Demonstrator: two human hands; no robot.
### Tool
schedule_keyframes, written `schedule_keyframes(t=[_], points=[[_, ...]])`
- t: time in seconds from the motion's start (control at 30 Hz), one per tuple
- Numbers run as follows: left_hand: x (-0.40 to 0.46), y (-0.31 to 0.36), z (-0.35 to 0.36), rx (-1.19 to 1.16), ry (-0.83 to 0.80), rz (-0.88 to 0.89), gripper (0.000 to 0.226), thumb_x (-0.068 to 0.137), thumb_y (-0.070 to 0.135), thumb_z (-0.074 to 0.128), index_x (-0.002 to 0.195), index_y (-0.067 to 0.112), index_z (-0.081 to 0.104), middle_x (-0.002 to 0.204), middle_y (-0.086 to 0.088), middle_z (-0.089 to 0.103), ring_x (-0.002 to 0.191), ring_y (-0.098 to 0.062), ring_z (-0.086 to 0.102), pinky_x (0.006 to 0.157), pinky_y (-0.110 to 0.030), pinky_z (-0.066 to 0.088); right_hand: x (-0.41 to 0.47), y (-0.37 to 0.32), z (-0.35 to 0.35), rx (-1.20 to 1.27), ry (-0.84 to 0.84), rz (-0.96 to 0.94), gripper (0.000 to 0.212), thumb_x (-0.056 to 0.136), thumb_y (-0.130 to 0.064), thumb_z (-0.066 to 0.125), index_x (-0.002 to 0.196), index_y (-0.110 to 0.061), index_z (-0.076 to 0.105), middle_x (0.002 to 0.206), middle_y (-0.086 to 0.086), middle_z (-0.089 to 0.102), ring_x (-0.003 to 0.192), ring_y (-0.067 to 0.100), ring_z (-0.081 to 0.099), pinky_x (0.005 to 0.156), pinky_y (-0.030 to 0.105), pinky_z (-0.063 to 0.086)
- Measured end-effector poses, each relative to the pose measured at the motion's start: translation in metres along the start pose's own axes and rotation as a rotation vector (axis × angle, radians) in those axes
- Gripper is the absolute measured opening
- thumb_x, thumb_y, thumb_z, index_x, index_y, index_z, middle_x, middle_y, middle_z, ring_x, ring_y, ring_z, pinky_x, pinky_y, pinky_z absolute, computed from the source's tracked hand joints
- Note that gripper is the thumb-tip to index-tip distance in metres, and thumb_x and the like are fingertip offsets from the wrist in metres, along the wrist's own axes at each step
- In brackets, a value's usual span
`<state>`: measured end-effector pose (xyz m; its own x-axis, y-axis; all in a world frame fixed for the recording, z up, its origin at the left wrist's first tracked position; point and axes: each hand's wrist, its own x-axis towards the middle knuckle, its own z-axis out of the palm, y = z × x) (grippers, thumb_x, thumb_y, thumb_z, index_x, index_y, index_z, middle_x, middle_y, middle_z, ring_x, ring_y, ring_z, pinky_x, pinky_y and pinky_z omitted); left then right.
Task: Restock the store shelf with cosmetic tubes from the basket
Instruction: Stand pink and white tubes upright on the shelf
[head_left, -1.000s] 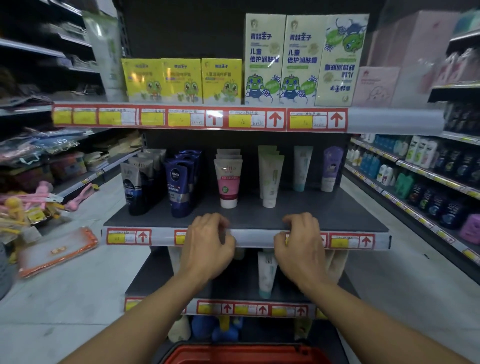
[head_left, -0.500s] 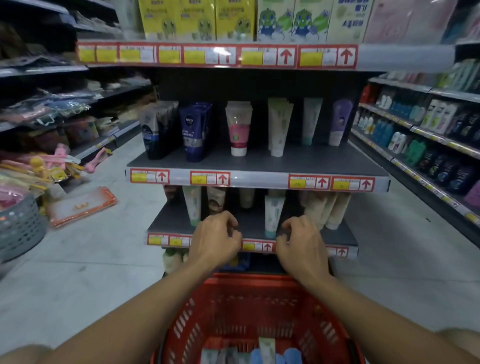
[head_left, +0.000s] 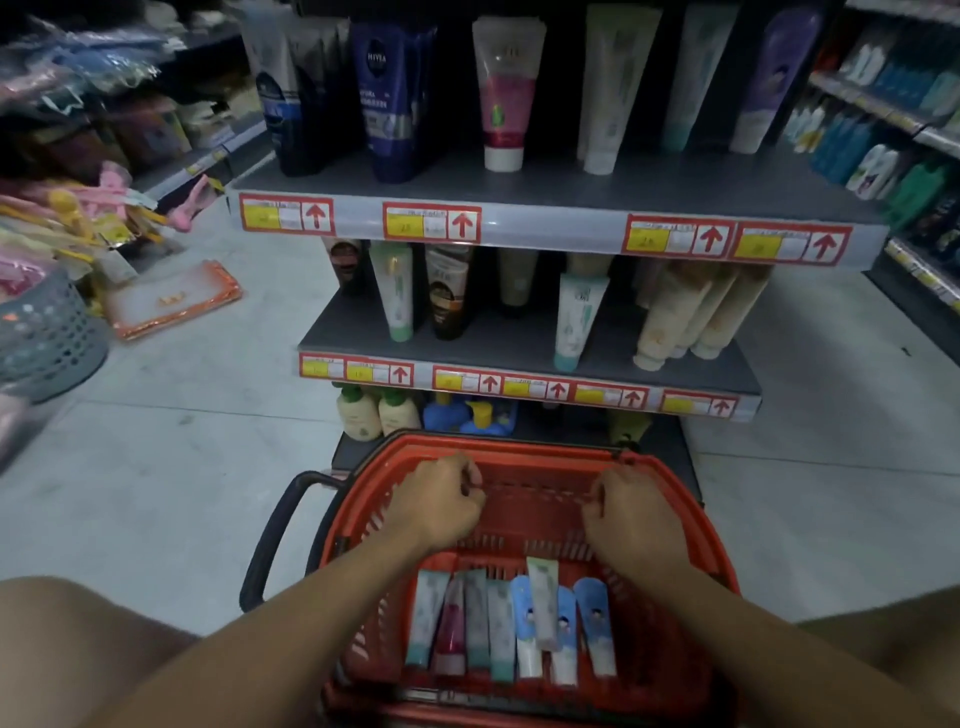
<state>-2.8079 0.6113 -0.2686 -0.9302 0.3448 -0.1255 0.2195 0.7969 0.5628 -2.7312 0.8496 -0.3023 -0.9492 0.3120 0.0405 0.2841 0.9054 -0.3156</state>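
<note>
Looking down, I see the tubes (head_left: 511, 626) lying side by side in the near end of the red basket (head_left: 691, 525): pale green ones, one pink, three blue, and one pale tube resting across the others. My left hand (head_left: 441, 501) and right hand (head_left: 631, 512) hang over the far half of the basket, both curled into loose fists and gripping nothing; neither touches a tube. The basket stands on a pale tiled floor (head_left: 171, 467), hard against the foot of the grey shelf unit (head_left: 519, 340). Its black handle (head_left: 275, 540) is folded down on the left. Upright tubes stand on the two upper shelves with gaps between them; bottles (head_left: 376, 413) occupy the bottom one. Red and yellow price labels (head_left: 434, 222) line the shelf edges. A grey perforated bin (head_left: 44, 338) and an orange-edged pouch (head_left: 174, 299) sit on the floor to the left.
</note>
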Motion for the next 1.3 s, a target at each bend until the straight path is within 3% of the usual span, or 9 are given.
schedule_keyframes(t=[0.27,0.5,0.63,0.73,0.83,0.93,1.03,1.17,1.3], points=[[0.007,-0.047,0.055,-0.018,-0.233,-0.206,0.012,0.081,0.026,0.057,0.085,0.026,0.068,0.096,0.002,0.076,0.092,-0.021,0.070,0.079,-0.030,0.054,-0.001,0.017,0.063,0.032,-0.349,0.133,0.026,0.088,-0.035,0.059,0.100,-0.015,0.071,0.103,0.011,0.073,0.097,0.033,0.070,0.080,0.038,0.056],[0.014,-0.099,0.117,0.035,-0.379,-0.353,0.014,0.087,0.022,0.060,0.089,0.016,0.073,0.088,-0.002,0.076,0.086,-0.021,0.072,0.086,-0.036,0.059,-0.004,0.026,0.131,0.128,-0.568,0.202,0.036,0.084,-0.028,0.063,0.056,-0.022,0.041,0.065,0.001,0.059,0.057,0.016,0.057,0.057,0.027,0.045],[0.012,-0.124,0.152,0.077,-0.446,-0.405,0.020,0.093,0.026,0.059,0.097,0.010,0.072,0.099,-0.008,0.075,0.091,-0.021,0.070,0.073,-0.030,0.050,-0.007,0.037,0.170,0.087,-0.671,0.248,0.015,0.089,-0.024,0.069,0.076,-0.025,0.061,0.068,-0.003,0.053,0.055,0.005,0.045,0.030,0.007,0.031],[0.011,-0.138,0.173,0.115,-0.505,-0.439,0.031,0.097,0.032,0.062,0.115,0.007,0.065,0.115,-0.009,0.071,0.103,-0.025,0.068,0.071,-0.028,0.043,-0.015,0.049,0.202,0.075,-0.728,0.263,0.007,0.092,-0.030,0.062,0.086,-0.028,0.057,0.079,-0.001,0.056,0.061,0.007,0.046,0.043,0.011,0.034],[0.008,-0.148,0.194,0.097,-0.519,-0.461,0.039,0.103,0.039,0.052,0.121,0.006,0.062,0.121,-0.011,0.070,0.108,-0.027,0.069,0.076,-0.029,0.047,-0.020,0.056,0.230,0.073,-0.723,0.279,0.029,0.087,-0.033,0.063,0.114,-0.021,0.061,0.102,0.009,0.063,0.070,0.009,0.044,0.058,0.016,0.035],[0.004,-0.150,0.208,0.093,-0.513,-0.473,0.040,0.107,0.041,0.045,0.120,0.007,0.063,0.121,-0.013,0.070,0.109,-0.028,0.068,0.085,-0.033,0.052,-0.026,0.055,0.248,0.039,-0.635,0.385,0.019,0.095,-0.029,0.057,0.111,-0.020,0.063,0.101,0.012,0.062,0.073,0.021,0.048,0.059,0.020,0.036],[0.003,-0.150,0.215,0.074,-0.448,-0.454,0.032,0.106,0.038,0.050,0.117,0.010,0.062,0.117,-0.011,0.070,0.105,-0.025,0.068,0.082,-0.031,0.051,-0.035,0.056,0.259,0.073,-0.498,0.451,0.038,0.107,-0.023,0.034,0.122,-0.013,0.068,0.116,0.016,0.067,0.105,0.037,0.063,0.084,0.035,0.048],[0.002,-0.156,0.218,0.025,-0.425,-0.439,0.022,0.099,0.031,0.065,0.114,0.016,0.058,0.109,-0.004,0.069,0.097,-0.021,0.068,0.075,-0.028,0.050,-0.037,0.050,0.268,0.193,-0.539,0.599,0.031,0.108,-0.028,0.047,0.134,-0.012,0.053,0.127,0.016,0.064,0.117,0.035,0.061,0.081,0.029,0.033],[0.003,-0.160,0.227,0.018,-0.360,-0.473,0.025,0.097,0.034,0.067,0.113,0.018,0.056,0.107,-0.003,0.071,0.096,-0.021,0.070,0.080,-0.035,0.060,-0.036,0.043,0.267,0.245,-0.516,0.609,0.048,0.095,-0.028,0.068,0.137,-0.014,0.051,0.128,0.010,0.062,0.119,0.031,0.060,0.089,0.032,0.043]])
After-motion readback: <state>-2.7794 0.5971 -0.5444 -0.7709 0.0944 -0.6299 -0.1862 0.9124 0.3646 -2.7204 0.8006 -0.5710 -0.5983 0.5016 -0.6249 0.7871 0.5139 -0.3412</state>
